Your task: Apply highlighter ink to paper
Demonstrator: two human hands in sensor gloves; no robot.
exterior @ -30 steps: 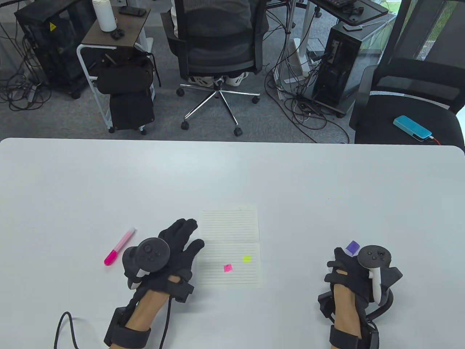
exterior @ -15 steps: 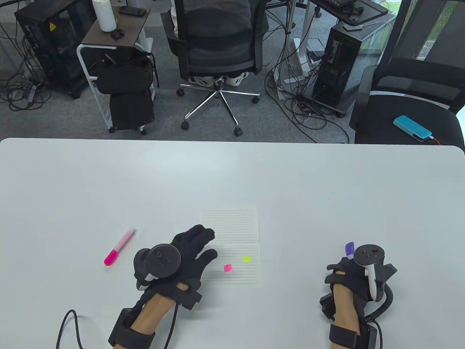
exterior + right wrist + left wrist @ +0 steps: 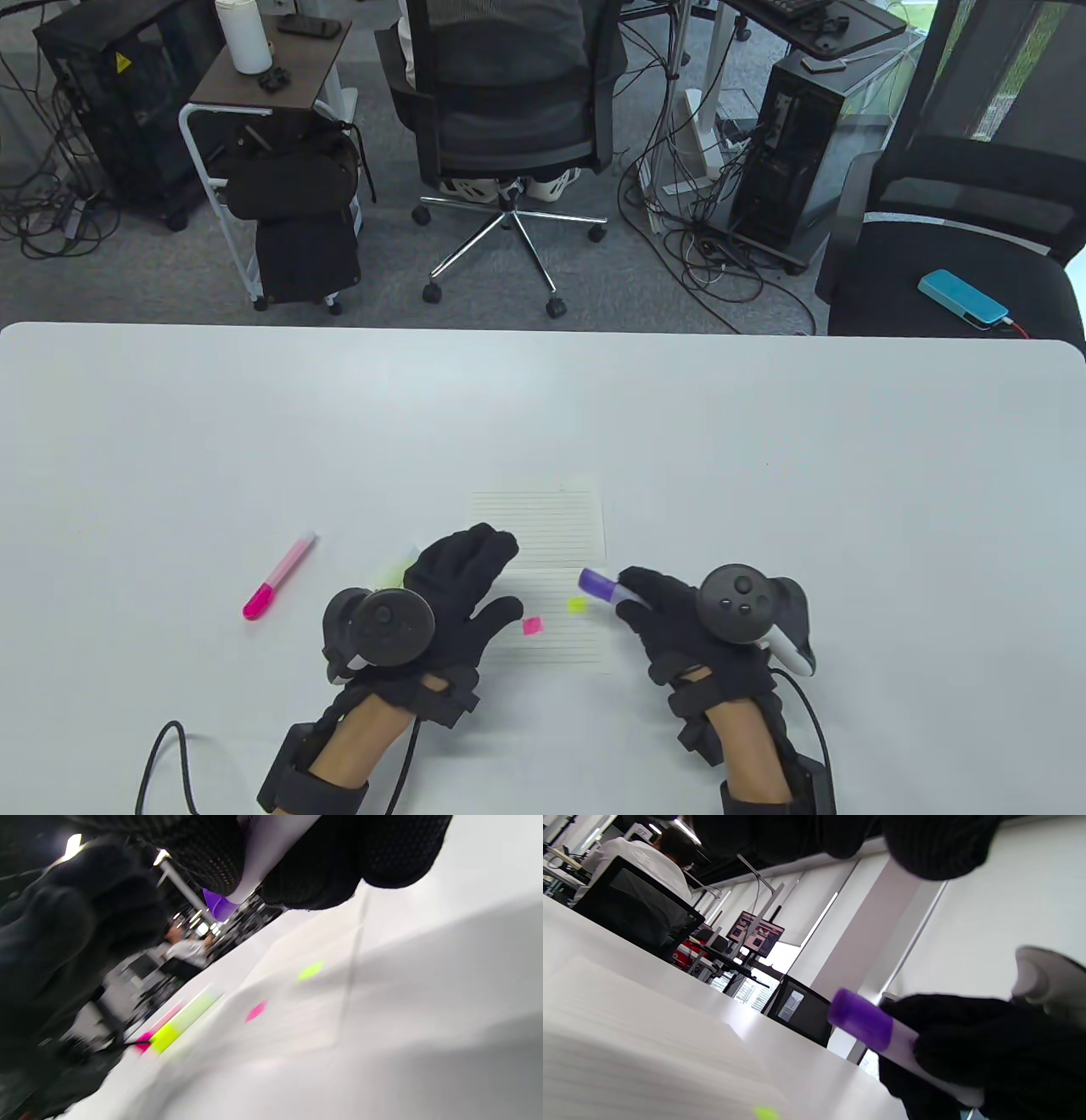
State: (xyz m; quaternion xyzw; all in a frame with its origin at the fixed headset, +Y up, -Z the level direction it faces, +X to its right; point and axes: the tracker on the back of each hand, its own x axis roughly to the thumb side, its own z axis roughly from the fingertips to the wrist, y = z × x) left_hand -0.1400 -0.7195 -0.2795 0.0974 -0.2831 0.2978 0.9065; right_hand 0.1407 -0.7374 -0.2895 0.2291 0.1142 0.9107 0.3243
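The paper (image 3: 543,577) on the bench (image 3: 764,441) already bore a pink mark (image 3: 532,626) and a yellow mark (image 3: 577,605). The right hand (image 3: 679,628) gripped a still-capped purple highlighter (image 3: 604,586) above it, so purple ink seemingly remained. The left hand (image 3: 458,586) lay spread on the paper's edge.

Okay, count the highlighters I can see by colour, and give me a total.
Pink highlighter: 1, lying on the table
Yellow highlighter: 1, beside the left hand
Purple highlighter: 1, held in the right hand
Total: 3
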